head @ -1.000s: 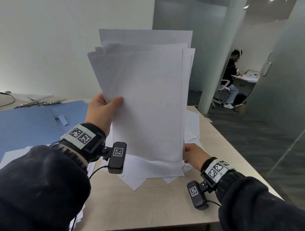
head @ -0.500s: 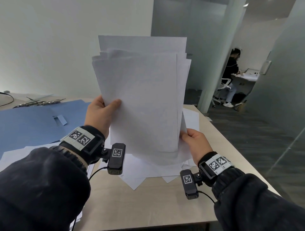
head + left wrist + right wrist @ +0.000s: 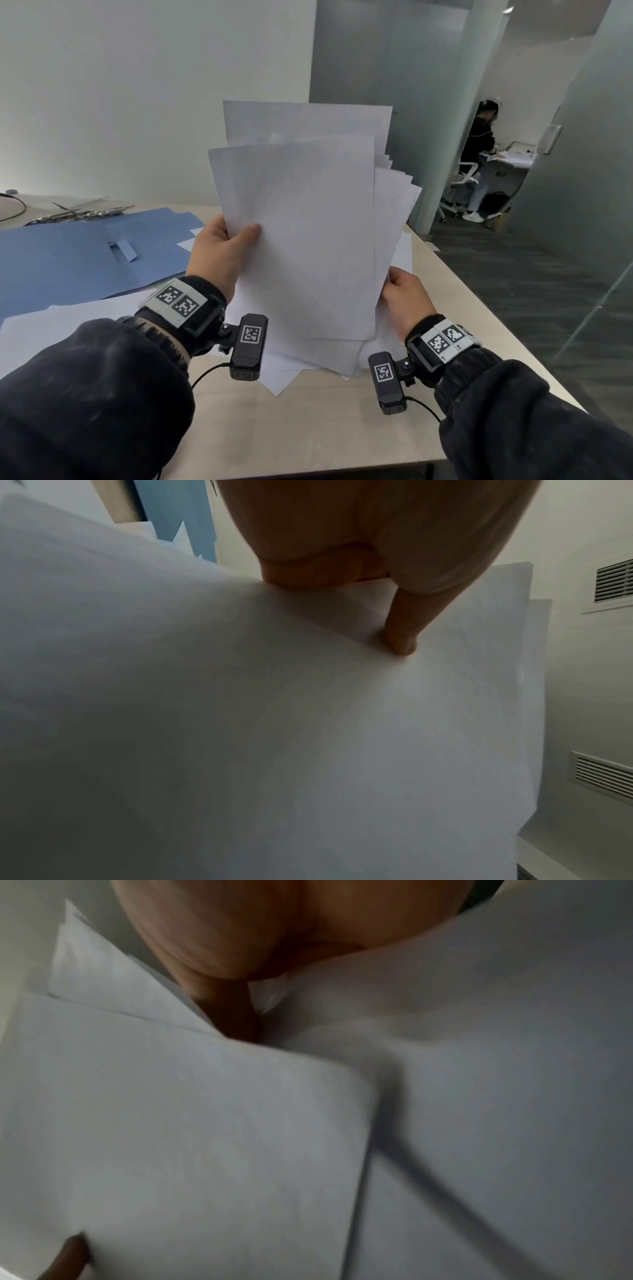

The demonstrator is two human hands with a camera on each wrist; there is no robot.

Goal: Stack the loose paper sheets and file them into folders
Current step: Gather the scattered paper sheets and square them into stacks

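I hold an uneven bundle of white paper sheets (image 3: pixel 301 233) upright above the table. My left hand (image 3: pixel 222 253) grips its left edge, thumb pressed on the front sheet (image 3: pixel 308 723). My right hand (image 3: pixel 404 301) pinches the lower right edge, where several sheets (image 3: pixel 188 1123) fan out unevenly. More loose white sheets (image 3: pixel 308 363) lie on the table under the bundle. Open blue folders (image 3: pixel 68 257) lie flat at the left.
The beige table (image 3: pixel 308 428) ends close on the right, beside a glass partition (image 3: pixel 582 240). Metal binder clips (image 3: pixel 82 214) and a cable lie at the far left. White sheets (image 3: pixel 68 325) overlap the folders' near edge. A person sits at a desk in the room beyond.
My right hand rose from the table and took hold of the bundle's lower right edge. The bundle came down lower, and its sheets fan out more on the right.
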